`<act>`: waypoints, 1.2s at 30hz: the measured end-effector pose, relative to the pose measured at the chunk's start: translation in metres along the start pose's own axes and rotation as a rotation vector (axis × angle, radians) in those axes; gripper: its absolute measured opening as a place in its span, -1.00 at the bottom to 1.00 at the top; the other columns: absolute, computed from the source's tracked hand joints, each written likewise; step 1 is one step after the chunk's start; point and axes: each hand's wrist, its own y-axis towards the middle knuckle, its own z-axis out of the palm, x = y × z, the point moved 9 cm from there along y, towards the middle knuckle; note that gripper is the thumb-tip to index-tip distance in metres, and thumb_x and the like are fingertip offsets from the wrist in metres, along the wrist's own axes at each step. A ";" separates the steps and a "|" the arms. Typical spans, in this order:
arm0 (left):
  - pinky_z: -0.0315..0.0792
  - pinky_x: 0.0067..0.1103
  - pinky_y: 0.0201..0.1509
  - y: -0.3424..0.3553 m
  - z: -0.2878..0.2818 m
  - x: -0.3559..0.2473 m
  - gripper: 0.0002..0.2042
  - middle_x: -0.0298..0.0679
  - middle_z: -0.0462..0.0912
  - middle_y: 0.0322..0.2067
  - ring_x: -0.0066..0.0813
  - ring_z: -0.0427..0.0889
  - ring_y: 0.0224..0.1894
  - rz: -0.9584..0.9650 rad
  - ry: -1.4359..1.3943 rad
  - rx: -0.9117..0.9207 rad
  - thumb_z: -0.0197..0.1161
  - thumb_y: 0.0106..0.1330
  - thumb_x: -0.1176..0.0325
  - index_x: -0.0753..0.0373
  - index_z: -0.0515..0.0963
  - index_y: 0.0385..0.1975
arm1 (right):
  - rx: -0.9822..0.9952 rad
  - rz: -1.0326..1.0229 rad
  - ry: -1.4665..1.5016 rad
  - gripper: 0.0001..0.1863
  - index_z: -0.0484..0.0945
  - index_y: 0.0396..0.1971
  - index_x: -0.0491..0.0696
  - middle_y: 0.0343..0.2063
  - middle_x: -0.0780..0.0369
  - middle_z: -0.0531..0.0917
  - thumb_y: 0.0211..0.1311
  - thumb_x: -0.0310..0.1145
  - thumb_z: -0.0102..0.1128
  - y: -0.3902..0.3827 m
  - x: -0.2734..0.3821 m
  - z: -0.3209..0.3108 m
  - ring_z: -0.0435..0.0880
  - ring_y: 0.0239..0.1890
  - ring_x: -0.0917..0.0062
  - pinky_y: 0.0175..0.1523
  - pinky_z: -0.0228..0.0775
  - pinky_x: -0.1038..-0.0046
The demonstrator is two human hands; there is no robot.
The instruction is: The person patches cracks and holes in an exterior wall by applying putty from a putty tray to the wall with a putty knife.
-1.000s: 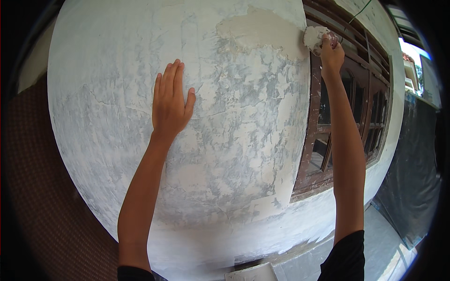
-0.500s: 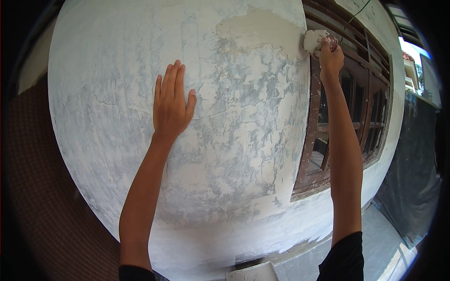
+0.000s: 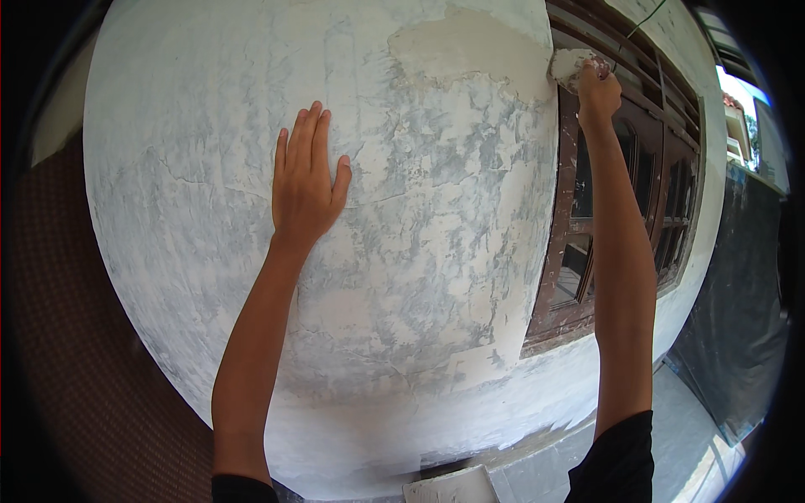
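My left hand (image 3: 304,180) lies flat against the patchy wall (image 3: 419,302), its fingers stretched upward and the thumb apart. Higher up on the right, my right hand (image 3: 599,96) is closed around a putty knife (image 3: 573,67) caked with pale filler. The knife is at the wall's edge, by the upper corner of the brown wooden window frame (image 3: 549,268). My fingers cover most of its handle. A smooth beige patch of filler (image 3: 470,50) spreads on the wall to the left of the knife.
Brown louvre slats (image 3: 637,54) run above the glazed window panels. A thin green cable (image 3: 644,18) hangs near them. Below the wall stands a pale, box-like tray (image 3: 453,489). Dark sheeting (image 3: 742,302) hangs at the far right, and a brown woven surface (image 3: 92,335) fills the left.
My right hand and the putty knife have shifted slightly right, and the knife is turned a little. My left hand stays flat in the same spot on the wall.
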 end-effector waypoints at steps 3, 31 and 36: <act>0.00 -0.17 0.54 0.000 0.000 -0.001 -0.42 -0.11 0.23 0.43 -0.17 0.16 0.49 -0.002 -0.021 -0.002 0.09 0.37 0.36 0.31 0.21 0.40 | 0.089 -0.044 0.379 -0.59 0.62 -0.27 -0.23 -0.34 0.08 0.73 0.28 -0.10 0.24 -0.021 0.022 0.010 0.71 -0.28 0.32 -0.10 0.49 0.30; 0.07 -0.18 0.52 0.001 -0.002 -0.003 -0.42 -0.08 0.30 0.39 -0.18 0.24 0.46 0.002 0.028 -0.027 0.13 0.35 0.35 0.34 0.26 0.37 | -0.115 0.072 0.039 -0.57 0.61 -0.22 -0.24 -0.29 0.01 0.75 0.27 -0.09 0.25 -0.020 -0.001 -0.019 0.76 -0.20 0.22 -0.04 0.52 0.28; 0.04 -0.19 0.53 -0.004 -0.003 0.005 -0.42 -0.09 0.28 0.40 -0.18 0.21 0.47 -0.016 0.024 -0.003 0.12 0.36 0.34 0.32 0.23 0.39 | 0.372 -0.335 0.357 -0.54 0.62 -0.21 -0.21 -0.39 0.15 0.70 0.31 -0.02 0.25 -0.101 0.124 0.053 0.66 -0.27 0.55 -0.10 0.46 0.44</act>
